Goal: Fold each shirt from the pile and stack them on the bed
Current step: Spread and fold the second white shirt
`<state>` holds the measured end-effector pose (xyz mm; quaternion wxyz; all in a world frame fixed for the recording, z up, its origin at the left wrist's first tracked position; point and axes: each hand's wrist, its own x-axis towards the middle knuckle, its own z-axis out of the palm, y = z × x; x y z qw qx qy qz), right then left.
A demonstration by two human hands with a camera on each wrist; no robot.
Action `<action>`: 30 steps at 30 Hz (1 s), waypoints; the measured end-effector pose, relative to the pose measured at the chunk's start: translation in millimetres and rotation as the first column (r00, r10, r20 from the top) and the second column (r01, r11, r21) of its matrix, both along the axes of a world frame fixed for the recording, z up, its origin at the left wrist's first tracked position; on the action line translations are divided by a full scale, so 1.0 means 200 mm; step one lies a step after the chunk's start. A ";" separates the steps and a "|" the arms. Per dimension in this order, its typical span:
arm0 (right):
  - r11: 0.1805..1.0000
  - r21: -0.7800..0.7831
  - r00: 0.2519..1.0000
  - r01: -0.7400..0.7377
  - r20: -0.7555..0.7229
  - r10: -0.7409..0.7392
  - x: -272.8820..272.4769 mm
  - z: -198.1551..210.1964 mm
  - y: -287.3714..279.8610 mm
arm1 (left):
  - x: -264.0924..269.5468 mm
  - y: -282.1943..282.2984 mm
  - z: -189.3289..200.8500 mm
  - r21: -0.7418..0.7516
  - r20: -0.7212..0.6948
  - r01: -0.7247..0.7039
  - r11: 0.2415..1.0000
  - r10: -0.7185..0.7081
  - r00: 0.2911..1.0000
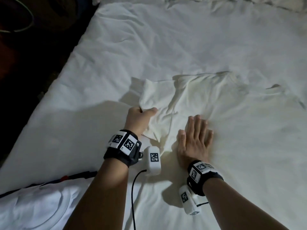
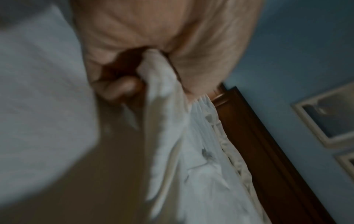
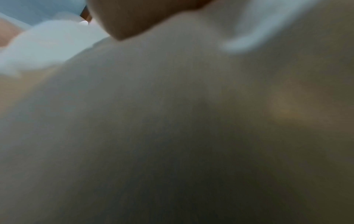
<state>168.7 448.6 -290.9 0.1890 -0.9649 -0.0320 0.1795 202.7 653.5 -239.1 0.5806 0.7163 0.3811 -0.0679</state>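
Observation:
A cream-white shirt (image 1: pixel 204 97) lies spread and wrinkled on the white bed (image 1: pixel 166 39). My left hand (image 1: pixel 141 113) grips a bunched fold of its left side and lifts it slightly off the sheet. In the left wrist view the same cloth (image 2: pixel 164 121) hangs from my curled fingers (image 2: pixel 118 89). My right hand (image 1: pixel 196 135) lies flat on the shirt's near edge, fingers straight and spread. The right wrist view is blurred, showing only close cloth (image 3: pixel 172 121).
Another white garment (image 1: pixel 38 208) lies at the bed's near left corner. A black cable (image 1: pixel 134 188) runs from the left wrist unit. The bed's left edge drops to a dark floor (image 1: pixel 25 63). Rumpled bedding (image 1: pixel 232 4) lies at the far end, with a dark wooden headboard (image 2: pixel 268 151).

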 end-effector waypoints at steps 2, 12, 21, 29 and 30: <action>1.000 0.009 1.000 0.004 0.004 -0.004 0.00 0.00 0.00 | -0.05 0.04 -0.01 0.204 0.036 -0.104 0.973 0.099 0.994; 1.000 -0.003 1.000 0.012 0.028 -0.012 0.00 0.00 0.01 | 0.15 0.12 0.14 0.397 -0.257 0.083 0.914 0.024 0.966; 1.000 -0.018 0.999 0.006 0.033 -0.006 -0.01 0.00 0.01 | 0.39 0.15 0.04 0.450 -0.041 -0.002 0.893 0.022 0.999; 0.999 -0.040 0.999 -0.021 -0.036 0.020 0.00 0.03 0.02 | 0.34 0.18 -0.02 0.503 -0.057 0.087 0.860 -0.067 0.996; 0.999 -0.034 0.998 -0.028 -0.061 0.026 0.01 0.05 0.02 | 0.35 0.18 0.00 0.563 -0.098 0.111 0.819 -0.067 0.993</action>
